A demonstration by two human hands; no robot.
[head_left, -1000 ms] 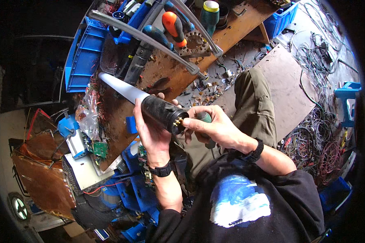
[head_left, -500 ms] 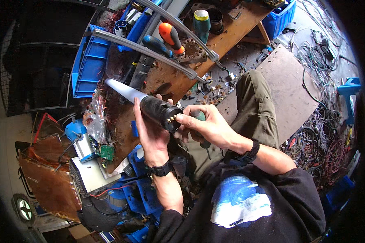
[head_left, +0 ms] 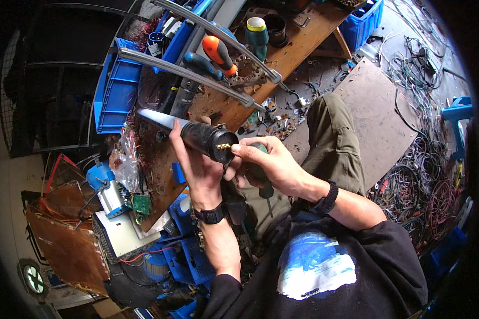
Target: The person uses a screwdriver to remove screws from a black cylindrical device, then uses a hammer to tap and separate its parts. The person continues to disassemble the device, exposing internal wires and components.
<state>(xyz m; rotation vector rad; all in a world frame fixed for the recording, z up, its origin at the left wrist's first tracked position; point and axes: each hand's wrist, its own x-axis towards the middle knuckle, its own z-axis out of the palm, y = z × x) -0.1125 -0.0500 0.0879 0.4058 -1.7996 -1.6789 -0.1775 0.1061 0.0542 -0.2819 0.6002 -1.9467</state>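
Left hand [head_left: 202, 175] wrapped round long tube [head_left: 198, 139], black cylindrical end, pale body, near brown wooden bench [head_left: 298, 33]. Right hand [head_left: 279, 166] grips green-handled screwdriver [head_left: 257, 174], thumb tip at brass-coloured pins [head_left: 223, 146] in tube end.

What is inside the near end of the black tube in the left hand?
Brass-coloured pieces show in the end of the black tube. The right hand hides one edge; the deeper part cannot be seen.

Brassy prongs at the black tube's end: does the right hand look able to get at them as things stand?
Probably yes: the right hand has its thumb tip at or beside the brassy prongs, nothing visible blocks them, and the green screwdriver it holds points away.
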